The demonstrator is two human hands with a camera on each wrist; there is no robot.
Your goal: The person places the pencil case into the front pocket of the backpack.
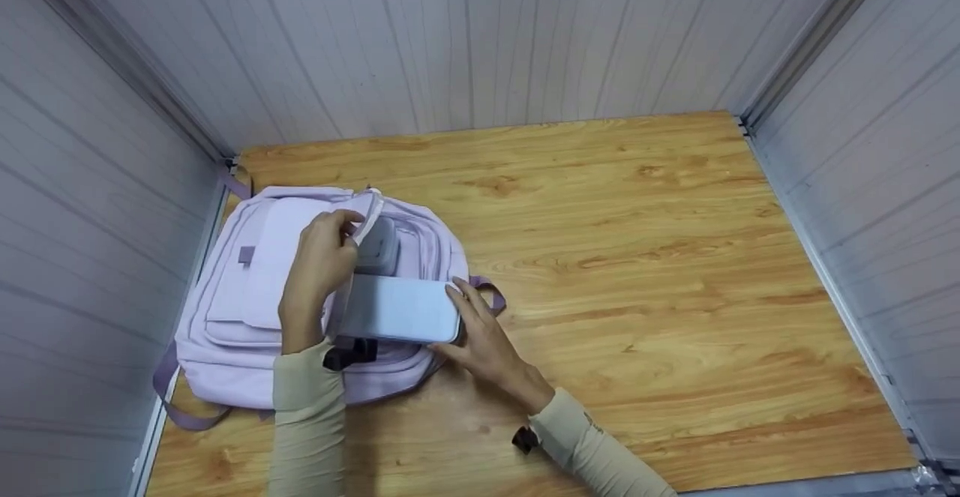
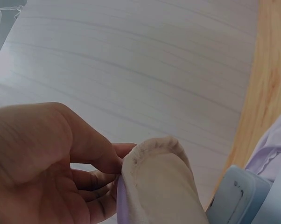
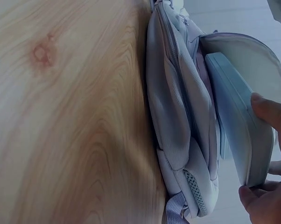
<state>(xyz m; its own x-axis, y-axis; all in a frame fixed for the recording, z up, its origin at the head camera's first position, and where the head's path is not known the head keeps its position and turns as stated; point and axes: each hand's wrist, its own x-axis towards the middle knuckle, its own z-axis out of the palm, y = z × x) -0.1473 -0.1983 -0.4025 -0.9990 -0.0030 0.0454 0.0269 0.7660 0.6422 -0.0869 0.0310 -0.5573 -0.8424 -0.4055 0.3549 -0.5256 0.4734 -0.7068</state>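
Note:
A lilac backpack [image 1: 247,287] lies on its back on the wooden surface. With thumb and fingers my left hand [image 1: 321,261] pinches the edge of its opened flap [image 2: 164,182], whose pale lining shows in the left wrist view. My right hand [image 1: 484,343] grips one end of a light blue flat box with rounded corners [image 1: 405,309], thumb and fingers on opposite edges. The box's other end reaches under the flap into the bag's opening, hidden there. Beside it in the opening sits a second, smaller blue-grey box [image 1: 381,246].
Wood-grained boarding [image 1: 637,257] stretches to the right of the bag. Pale panelled walls [image 1: 465,40] stand at the back and both sides. A purple strap [image 1: 187,411] trails from the bag's lower left, and another strap loop [image 1: 491,294] lies near my right hand.

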